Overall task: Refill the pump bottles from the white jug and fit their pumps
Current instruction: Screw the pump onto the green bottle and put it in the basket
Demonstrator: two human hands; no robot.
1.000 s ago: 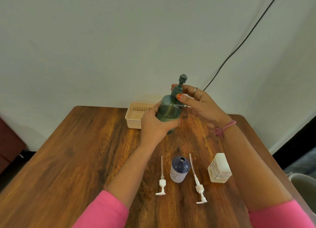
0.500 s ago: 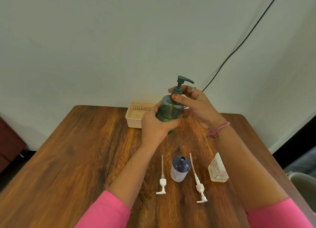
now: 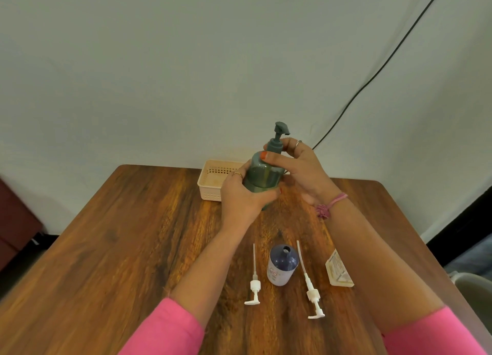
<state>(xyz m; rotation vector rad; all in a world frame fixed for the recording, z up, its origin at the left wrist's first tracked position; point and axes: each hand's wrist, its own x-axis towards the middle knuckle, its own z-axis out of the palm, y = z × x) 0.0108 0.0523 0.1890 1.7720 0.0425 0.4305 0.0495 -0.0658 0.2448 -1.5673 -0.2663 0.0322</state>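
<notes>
green bottle (image 3: 262, 177) mid-table — left hand (image 3: 246, 197) grips body, right hand (image 3: 300, 165) pinches pump collar (image 3: 274, 144).

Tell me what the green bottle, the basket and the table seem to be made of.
Green bottle: probably plastic, translucent and glossy, with soft highlights on its shoulder.
Basket: likely moulded plastic, matt cream, with a regular slotted lattice in its walls.
Table: wood or wood-look laminate, with brown grain streaks and a slight sheen.
</notes>
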